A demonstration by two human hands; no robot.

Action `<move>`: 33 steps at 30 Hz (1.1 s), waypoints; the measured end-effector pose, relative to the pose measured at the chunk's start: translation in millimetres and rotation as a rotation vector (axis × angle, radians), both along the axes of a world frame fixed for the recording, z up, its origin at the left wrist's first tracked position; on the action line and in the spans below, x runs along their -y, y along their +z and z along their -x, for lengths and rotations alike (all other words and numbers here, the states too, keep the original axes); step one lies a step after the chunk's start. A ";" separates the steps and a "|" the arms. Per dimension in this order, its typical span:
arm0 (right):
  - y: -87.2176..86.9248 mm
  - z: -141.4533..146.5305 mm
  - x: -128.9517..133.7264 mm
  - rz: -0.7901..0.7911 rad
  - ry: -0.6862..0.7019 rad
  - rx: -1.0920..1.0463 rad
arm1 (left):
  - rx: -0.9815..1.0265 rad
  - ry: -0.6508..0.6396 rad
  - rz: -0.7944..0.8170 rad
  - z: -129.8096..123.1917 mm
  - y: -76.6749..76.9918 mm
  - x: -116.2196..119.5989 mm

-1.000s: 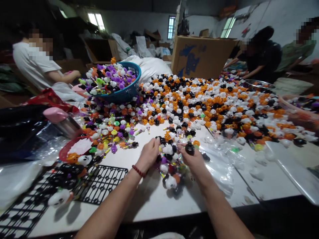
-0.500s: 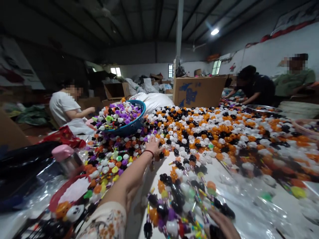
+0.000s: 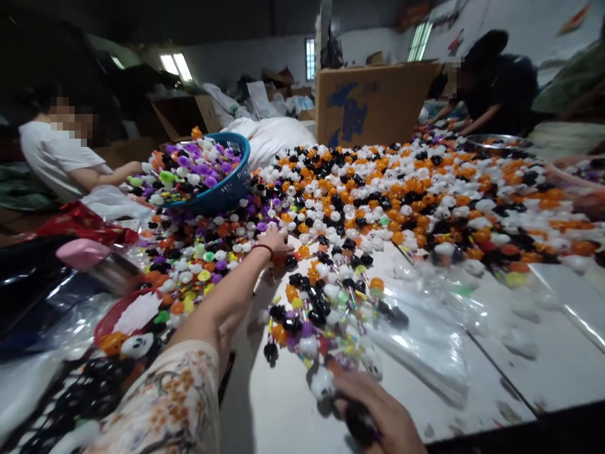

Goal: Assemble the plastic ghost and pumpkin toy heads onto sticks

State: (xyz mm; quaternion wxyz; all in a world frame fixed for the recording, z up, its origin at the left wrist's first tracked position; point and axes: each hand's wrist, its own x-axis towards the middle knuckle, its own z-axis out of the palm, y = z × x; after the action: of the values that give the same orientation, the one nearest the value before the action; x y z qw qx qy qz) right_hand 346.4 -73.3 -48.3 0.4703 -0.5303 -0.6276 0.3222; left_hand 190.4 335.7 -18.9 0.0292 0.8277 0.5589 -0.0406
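Note:
At the near edge of the big pile of small plastic Halloween figures, my left hand wears a dark red bead bracelet, its fingers curled down among the pieces. What lies under those fingers is hidden. Low in front, my right hand is closed around figures; a white skull-like head and a black head stick out, both blurred. Between the hands lies a smaller heap of figure-topped sticks with bright multicoloured stems. Clear plastic bags lie right of it on the white table.
A blue basket full of figures stands at the back left. Nearby are a pink-lidded bottle and a red bowl. A cardboard box stands behind the pile. Co-workers sit left and bend over at right.
The view has tilted downward. My right hand has come further into view, with figures now seen in it. My left hand stays at the pile's edge, its fingers now more curled.

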 end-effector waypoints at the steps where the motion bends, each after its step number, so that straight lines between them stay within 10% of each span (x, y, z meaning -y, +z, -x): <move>1: 7.1 10.0 -1.5 -0.011 0.100 -0.031 | -0.008 -0.020 0.014 5.0 0.6 8.2; 5: 12.2 47.6 -7.8 0.064 0.320 -0.096 | -0.033 -0.091 0.033 29.2 3.6 45.3; 9: -20.2 65.9 -16.1 0.045 0.374 -0.002 | -0.049 -0.135 0.017 55.5 5.0 81.1; 13: -44.1 61.8 -37.2 0.000 0.310 0.156 | -0.039 -0.213 -0.010 75.8 2.4 112.0; 21: -37.1 46.6 -81.5 0.010 0.171 0.105 | 0.010 -0.289 -0.021 101.2 3.4 154.4; 28: -45.2 48.2 -79.6 -0.018 0.123 0.131 | 0.291 0.073 -0.281 113.5 9.7 218.4; 33: -43.8 46.8 -78.9 -0.032 0.135 0.116 | 0.276 0.140 -0.108 99.8 -11.7 255.0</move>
State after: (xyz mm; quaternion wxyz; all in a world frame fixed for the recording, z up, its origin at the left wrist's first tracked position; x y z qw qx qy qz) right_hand 299.6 5.6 -92.2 0.4188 -0.4970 -0.6930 0.3120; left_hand 90.6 80.7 -30.7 0.0638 0.7848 0.6072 0.1060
